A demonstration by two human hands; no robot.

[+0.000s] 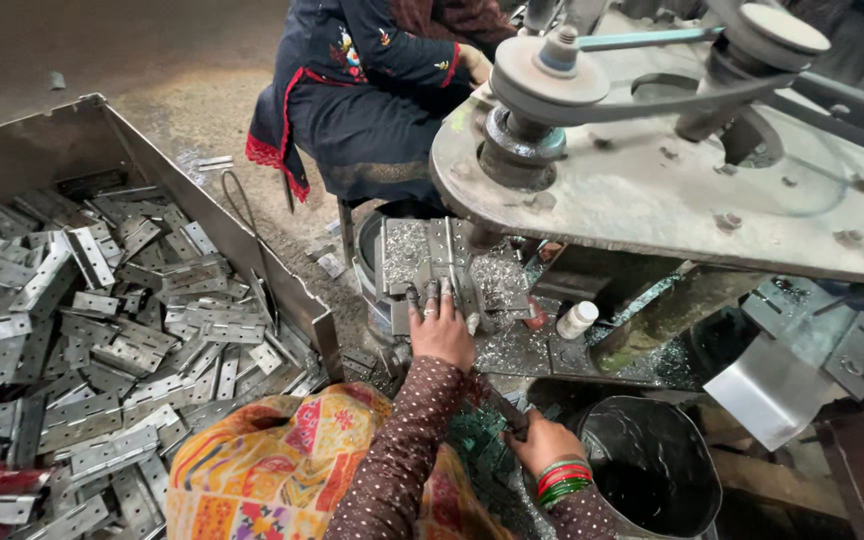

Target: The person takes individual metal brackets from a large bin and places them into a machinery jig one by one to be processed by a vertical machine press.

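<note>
Patterned orange cloth [282, 465] over the person's lap sits nearest the lens, w/ both dotted brown sleeves reaching fwd from it. Left hand [441, 330] lies palm-down, fingers spread and pressed onto a metal hinge [442, 262] seated in the jig under the machine's grey surface [652, 200]; hinge lies flat, open, littered w/ metal shavings. Right hand [542, 440], green and red bangles at the wrist, is curled around a dark handle [507, 412] low beside a black bucket [647, 465]; what the handle drives can't be told. Judging progress: one hinge is in place at the jig and looks mid-operation, while the big metal bin [202, 215] to the left holds a deep heap of loose hinges [102, 330], so most of the pile looks unprocessed. Finished pcs can't be picked out, and the bucket's contents are too dark to read. Small white bottle [578, 318] stands near the jig. Another person in dark blue clothes [372, 90] sits beyond the machine.
</note>
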